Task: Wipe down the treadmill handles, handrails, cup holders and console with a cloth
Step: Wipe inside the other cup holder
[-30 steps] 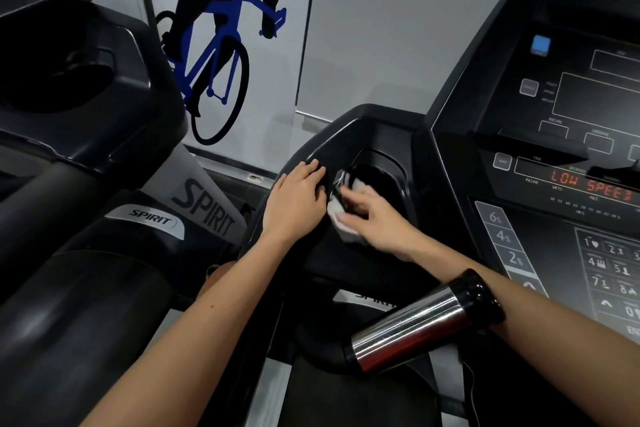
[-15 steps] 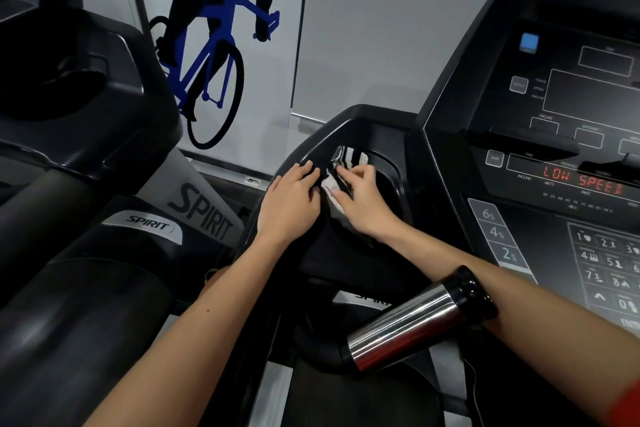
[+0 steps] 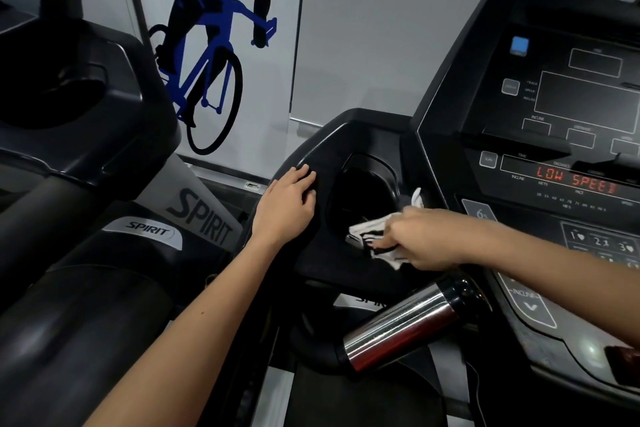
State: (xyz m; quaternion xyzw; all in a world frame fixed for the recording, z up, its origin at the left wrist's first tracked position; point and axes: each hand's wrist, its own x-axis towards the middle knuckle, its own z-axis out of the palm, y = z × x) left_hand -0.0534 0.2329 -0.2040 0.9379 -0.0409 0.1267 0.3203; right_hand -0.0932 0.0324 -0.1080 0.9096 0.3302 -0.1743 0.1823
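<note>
Cloth (image 3: pixel 375 240) is a white rag with dark markings, bunched on the near lip of the cup holder (image 3: pixel 360 194) left of the console (image 3: pixel 540 107), so I'd say we're in the cup holder part of the job. Right hand (image 3: pixel 420 241) has its fingers curled round the cloth and presses it onto the black plastic. Left hand (image 3: pixel 289 204) lies flat on the housing just left of the well, fingers straight, holding nothing; looks like it's only bracing. My guess for the next move: push the rag down into the well and round its walls (it's deep and dark, can't see the bottom), then slide right onto the console. Careful there though. The display (image 3: pixel 576 181) is lit and reads LOW SPEED, so the machine is powered and a firm wipe over the keypad (image 3: pixel 601 243) could press something. Other stuff: 1 steel cylinder (image 3: pixel 403 326) with a black end sits tilted just under the right forearm. I can't tell if it's a flask or a grip, but it'd get in the way of wiping the handle below. A neighbouring treadmill (image 3: pixel 79 90) stands to the left, and there's a cyclist graphic (image 3: pixel 207 55) on the wall behind.
</note>
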